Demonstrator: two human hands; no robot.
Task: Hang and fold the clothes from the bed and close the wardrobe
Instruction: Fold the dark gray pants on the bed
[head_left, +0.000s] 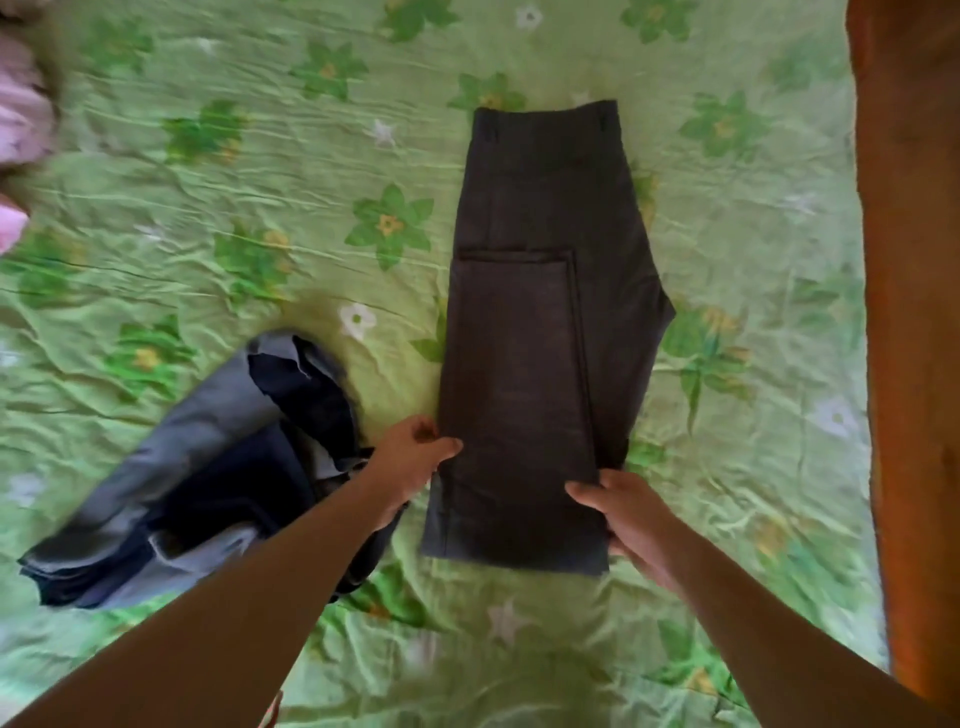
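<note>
- lying flat on the bed (234, 171), toward its right edge, are the dark grey trousers (540, 332), folded lengthwise with the legs doubled back up over the seat, waistband at the far end.
- the left hand (415, 457) is pinching the trousers' left edge near the near end, thumb on top of the cloth and fingers (423, 428) curled closed against it.
- the right hand (631, 514) is gripping the near right corner of the trousers, thumb lying over the top and the other fingers tucked under the fabric, out of sight.
- the blue jeans (208, 457) are sitting crumpled on the bed just left of the trousers, partly under the left forearm.
- a pink garment (21, 119) is showing blurred at the bed's far left edge.
- a wooden bed frame (904, 260) is running along the right edge.
</note>
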